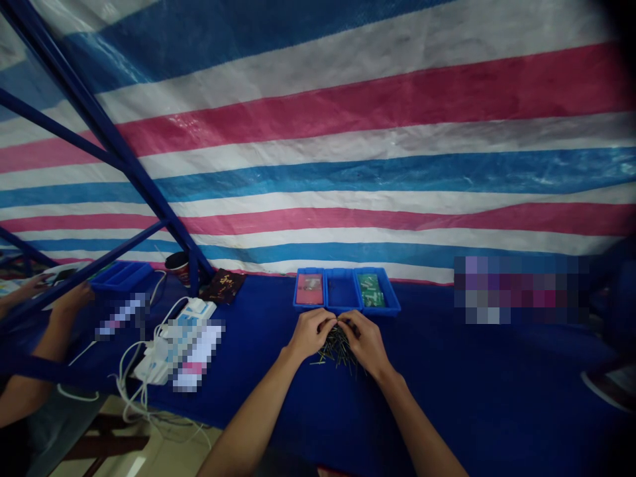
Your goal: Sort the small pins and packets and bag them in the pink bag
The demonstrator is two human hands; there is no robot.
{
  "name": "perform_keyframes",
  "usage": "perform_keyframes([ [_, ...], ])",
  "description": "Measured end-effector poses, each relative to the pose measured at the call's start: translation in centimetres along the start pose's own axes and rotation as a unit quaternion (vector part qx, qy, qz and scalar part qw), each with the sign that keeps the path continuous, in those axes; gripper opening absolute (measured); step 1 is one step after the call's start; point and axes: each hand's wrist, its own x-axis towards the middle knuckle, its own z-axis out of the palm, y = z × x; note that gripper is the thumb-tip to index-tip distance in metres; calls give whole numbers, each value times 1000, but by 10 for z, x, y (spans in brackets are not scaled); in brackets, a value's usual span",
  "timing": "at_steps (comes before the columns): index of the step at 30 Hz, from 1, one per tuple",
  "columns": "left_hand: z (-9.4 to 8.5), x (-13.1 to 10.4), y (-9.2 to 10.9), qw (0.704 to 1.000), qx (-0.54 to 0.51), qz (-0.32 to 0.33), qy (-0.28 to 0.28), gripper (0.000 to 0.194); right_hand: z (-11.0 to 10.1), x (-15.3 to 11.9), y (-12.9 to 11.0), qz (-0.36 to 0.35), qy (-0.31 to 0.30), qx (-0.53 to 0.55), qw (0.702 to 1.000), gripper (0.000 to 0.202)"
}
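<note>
A pile of thin dark strips or pins (pixel 340 350) lies on the blue tabletop (pixel 278 404). My left hand (pixel 313 333) is over the pile's left side, thumb and fingers pinched together. Across from it, my right hand (pixel 365 339) is closed in a similar pinch, and the fingertips of both hands nearly meet. Whatever is between the fingers is too small to make out. Just beyond the hands is a blue three-part tray (pixel 342 309), with a pink item (pixel 309 289) in its left compartment and green pieces (pixel 370 290) in its right one.
At left are a white power strip (pixel 161 358) with cables, a dark patterned packet (pixel 222 286), a black cup (pixel 177 264) and another blue tray (pixel 122 275). A blue metal frame (pixel 144 192) stands before another person's arms (pixel 54 331). Striped sheeting (pixel 348 146) hangs behind.
</note>
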Motion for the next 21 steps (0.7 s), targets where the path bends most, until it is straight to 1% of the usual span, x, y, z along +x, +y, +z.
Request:
perform_keyframes([
  [9,0,0,-1,1000,0,-4,-9,24,0,-1,2,-41,3,-33,999,23],
  [21,1,1,3,1000,-15,11,10,26,1,-1,-3,-36,-26,-106,993,26],
])
